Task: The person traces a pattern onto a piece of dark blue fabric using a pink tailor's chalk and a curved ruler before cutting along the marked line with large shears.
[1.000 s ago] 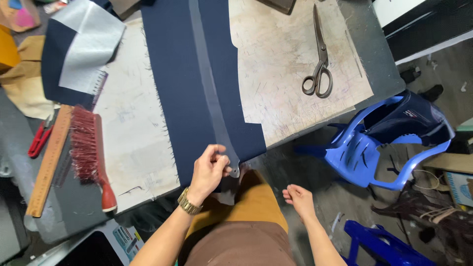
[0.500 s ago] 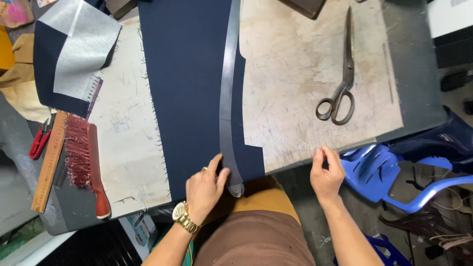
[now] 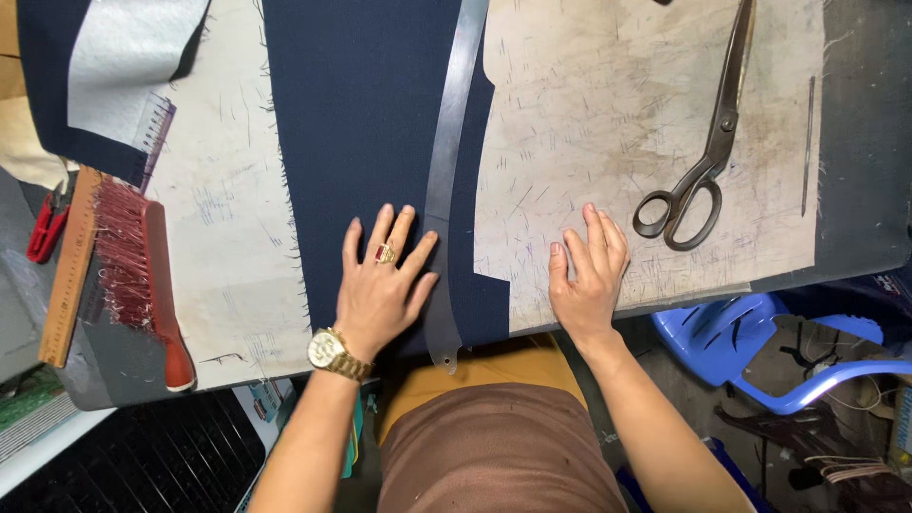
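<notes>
Both ends of the navy cloth [image 3: 366, 123] ran out of view. The left hand [image 3: 380, 285] lay flat on it, fingers [image 3: 404, 228] spread beside the curved ruler [image 3: 446, 171]; the right hand [image 3: 584, 275], fingers together, rested apart on the bench [image 3: 617, 114].

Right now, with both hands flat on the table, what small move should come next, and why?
Probably press the left hand down on the curved ruler, steadying it on the navy cloth. The right hand rests on bare tabletop, holding nothing, so it is free to mark.
</notes>
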